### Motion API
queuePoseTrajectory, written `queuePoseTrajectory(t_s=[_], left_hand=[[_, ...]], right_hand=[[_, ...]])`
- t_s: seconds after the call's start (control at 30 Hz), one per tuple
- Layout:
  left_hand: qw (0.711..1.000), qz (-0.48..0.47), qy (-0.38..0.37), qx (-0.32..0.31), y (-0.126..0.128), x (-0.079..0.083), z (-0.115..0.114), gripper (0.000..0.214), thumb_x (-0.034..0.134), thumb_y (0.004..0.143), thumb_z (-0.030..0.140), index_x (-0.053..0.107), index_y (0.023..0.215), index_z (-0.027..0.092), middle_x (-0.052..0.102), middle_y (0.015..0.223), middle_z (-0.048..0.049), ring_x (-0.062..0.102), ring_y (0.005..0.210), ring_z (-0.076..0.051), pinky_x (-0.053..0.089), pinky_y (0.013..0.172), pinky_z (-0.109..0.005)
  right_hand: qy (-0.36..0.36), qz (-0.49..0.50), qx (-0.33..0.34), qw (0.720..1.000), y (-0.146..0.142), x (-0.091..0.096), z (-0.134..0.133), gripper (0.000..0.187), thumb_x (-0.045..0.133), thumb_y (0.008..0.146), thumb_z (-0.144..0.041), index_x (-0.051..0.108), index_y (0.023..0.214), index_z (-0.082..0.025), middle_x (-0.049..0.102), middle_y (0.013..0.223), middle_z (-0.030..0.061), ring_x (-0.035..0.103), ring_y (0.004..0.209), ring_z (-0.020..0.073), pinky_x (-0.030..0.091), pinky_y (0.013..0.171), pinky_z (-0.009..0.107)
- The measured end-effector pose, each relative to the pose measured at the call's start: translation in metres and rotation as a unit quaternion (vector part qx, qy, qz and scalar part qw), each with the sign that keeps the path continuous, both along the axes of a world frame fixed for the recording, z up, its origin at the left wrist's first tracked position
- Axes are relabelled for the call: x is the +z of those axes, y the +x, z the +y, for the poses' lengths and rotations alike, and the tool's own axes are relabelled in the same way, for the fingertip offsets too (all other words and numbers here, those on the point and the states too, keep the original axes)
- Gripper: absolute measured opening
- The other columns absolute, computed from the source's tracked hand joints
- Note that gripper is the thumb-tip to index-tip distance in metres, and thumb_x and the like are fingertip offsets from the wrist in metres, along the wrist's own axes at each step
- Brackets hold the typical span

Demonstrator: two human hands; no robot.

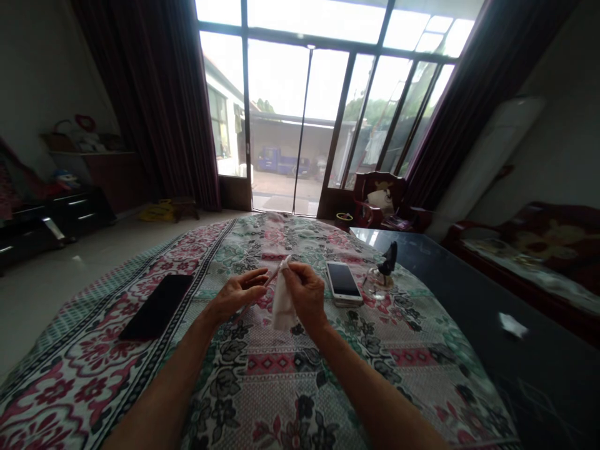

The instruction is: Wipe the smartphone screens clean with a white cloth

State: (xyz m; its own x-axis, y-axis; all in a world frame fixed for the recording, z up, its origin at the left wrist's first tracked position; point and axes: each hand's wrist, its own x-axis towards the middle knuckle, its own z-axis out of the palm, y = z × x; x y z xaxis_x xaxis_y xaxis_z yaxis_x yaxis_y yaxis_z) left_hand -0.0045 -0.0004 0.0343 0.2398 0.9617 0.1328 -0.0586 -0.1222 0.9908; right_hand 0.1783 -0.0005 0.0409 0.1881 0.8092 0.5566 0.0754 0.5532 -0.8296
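The right hand (pixel 305 295) is pinching a white tissue (pixel 284 303), with its fingers pressed together over the cloth-soft folds and wrapping them around a slim pale-pink stick (pixel 275 275). The left hand (pixel 239 294) is half curled, its fingertips (pixel 262 279) reaching the stick's lower end, though I cannot tell whether they are gripping it or only touching it. The stick is lying between the two hands, tilted, with its long axis running from low on the left hand's side up toward the far right, and its upper tip is poking out of the tissue. The tissue is hanging below the right hand, just above a floral patterned tablecloth (pixel 276 381).

Two phones are lying on that cloth: a black phone (pixel 156 307) beyond the left hand, well apart from it, and a white-and-gold phone (pixel 344 283) just beside the right hand. One small glass bottle (pixel 377 284) with a dark top is standing past the second phone. A single white scrap (pixel 512 324) is lying on a dark glossy tabletop (pixel 469 300) to the right.
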Motion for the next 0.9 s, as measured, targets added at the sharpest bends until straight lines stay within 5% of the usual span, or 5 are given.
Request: queuePoseTrajectory(t_s=[0.23,0.43,0.63,0.9], left_hand=[[1.000,-0.001,-0.008,0.000,-0.002,-0.001,0.000,0.067,0.084,0.069,0.041,0.064,0.129,0.020,0.071,0.123,-0.0123,0.065,0.114,-0.029,0.051,0.096,-0.040],[1.000,-0.007,-0.001,-0.011,-0.002,-0.003,0.001,0.068,0.085,0.069,0.040,0.063,0.130,0.018,0.069,0.126,-0.0140,0.061,0.121,-0.030,0.048,0.100,-0.039],[1.000,-0.009,0.001,-0.012,-0.001,0.000,-0.001,0.066,0.084,0.070,0.041,0.064,0.129,0.019,0.070,0.124,-0.0137,0.063,0.117,-0.030,0.050,0.098,-0.042],[1.000,-0.011,0.000,-0.002,0.000,-0.004,0.000,0.068,0.086,0.067,0.040,0.066,0.128,0.019,0.070,0.124,-0.0138,0.060,0.121,-0.031,0.047,0.103,-0.043]], right_hand=[[0.033,-0.044,0.044,0.997,-0.008,-0.007,-0.010,0.006,0.067,0.080,-0.028,0.069,0.078,-0.022,0.071,0.083,0.0021,0.065,0.079,0.0171,0.053,0.076,0.031],[0.033,-0.027,-0.008,0.999,0.002,0.003,-0.003,0.011,0.067,0.081,-0.033,0.069,0.082,-0.022,0.071,0.085,0.0026,0.065,0.081,0.0176,0.053,0.076,0.032],[0.034,-0.059,0.043,0.997,-0.009,-0.013,-0.011,0.008,0.067,0.080,-0.028,0.068,0.075,-0.022,0.071,0.081,0.0019,0.065,0.079,0.0171,0.053,0.076,0.031],[0.055,-0.031,-0.009,0.998,0.004,0.002,-0.002,0.008,0.067,0.081,-0.030,0.069,0.082,-0.022,0.070,0.087,0.0025,0.065,0.083,0.0176,0.053,0.078,0.033]])
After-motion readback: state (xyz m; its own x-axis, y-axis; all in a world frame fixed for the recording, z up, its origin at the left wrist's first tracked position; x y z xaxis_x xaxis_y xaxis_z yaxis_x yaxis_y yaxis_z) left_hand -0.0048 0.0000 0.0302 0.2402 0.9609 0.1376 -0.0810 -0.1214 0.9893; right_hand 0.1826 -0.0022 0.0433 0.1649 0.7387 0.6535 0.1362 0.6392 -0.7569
